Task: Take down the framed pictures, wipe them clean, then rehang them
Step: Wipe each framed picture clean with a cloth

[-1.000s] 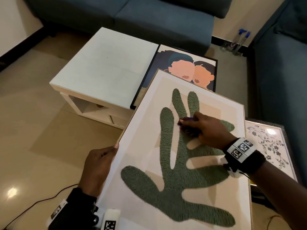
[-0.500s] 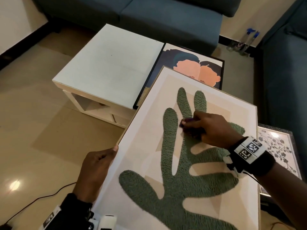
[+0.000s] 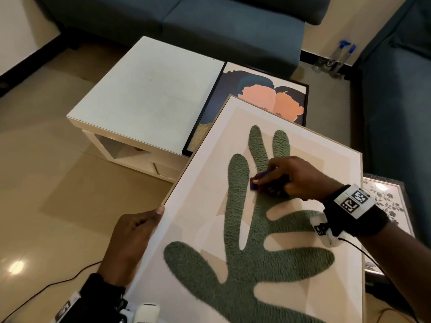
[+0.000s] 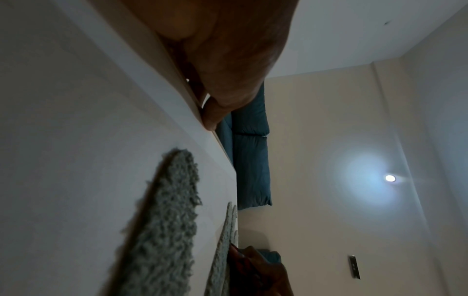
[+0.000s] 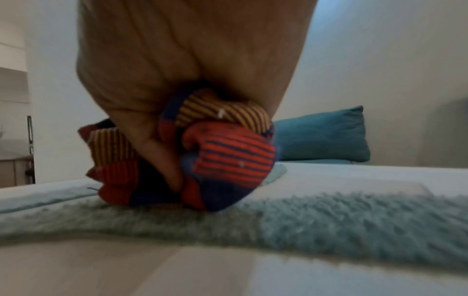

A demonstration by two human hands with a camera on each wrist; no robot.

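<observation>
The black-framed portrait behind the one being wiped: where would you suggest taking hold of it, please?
Probably the far right corner of the black-framed portrait, from the sofa side. Its near end lies under the leaf picture, and its left edge sits against the white table.

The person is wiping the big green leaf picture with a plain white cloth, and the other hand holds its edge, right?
Not quite: the cloth is striped red, blue and yellow, as the right wrist view shows. The right hand does wipe the leaf picture, and the left hand holds its edge.
</observation>
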